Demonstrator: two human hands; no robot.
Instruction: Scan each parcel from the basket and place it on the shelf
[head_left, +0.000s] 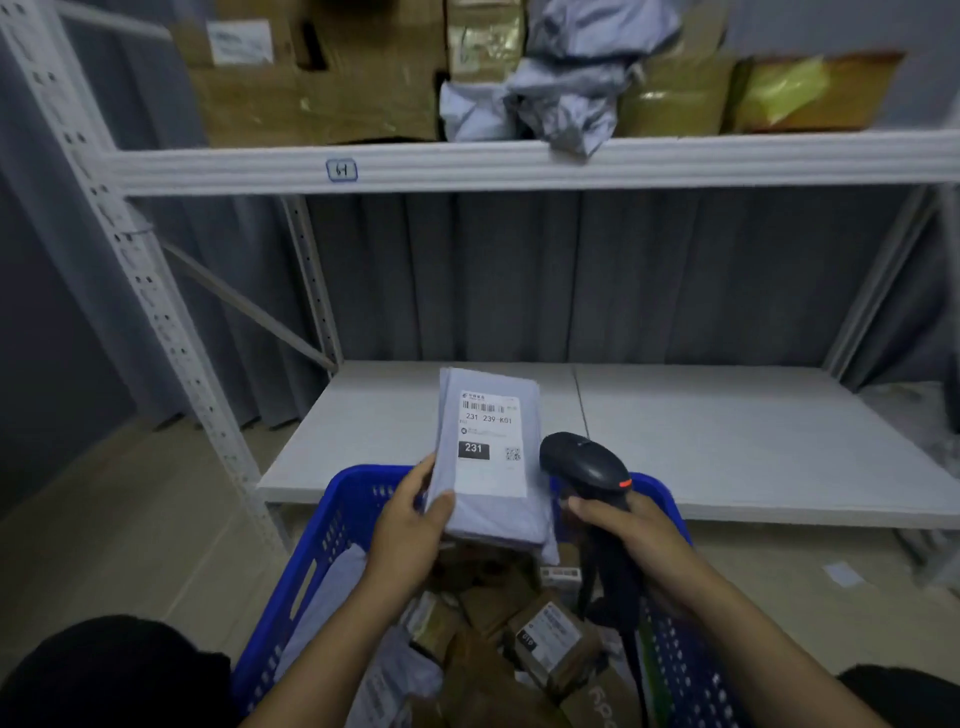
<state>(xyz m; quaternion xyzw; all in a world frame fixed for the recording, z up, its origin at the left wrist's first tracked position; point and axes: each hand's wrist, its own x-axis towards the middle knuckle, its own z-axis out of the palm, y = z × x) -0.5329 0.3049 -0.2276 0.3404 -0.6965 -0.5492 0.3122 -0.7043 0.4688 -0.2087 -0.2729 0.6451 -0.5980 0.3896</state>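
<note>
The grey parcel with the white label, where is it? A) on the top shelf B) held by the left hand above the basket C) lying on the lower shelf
B: the left hand grips the grey parcel at its lower edge, above the blue basket.

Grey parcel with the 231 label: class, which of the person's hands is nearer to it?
Left. The left hand grips the grey parcel at its lower left edge; the right hand is off to its right, holding the scanner.
</note>
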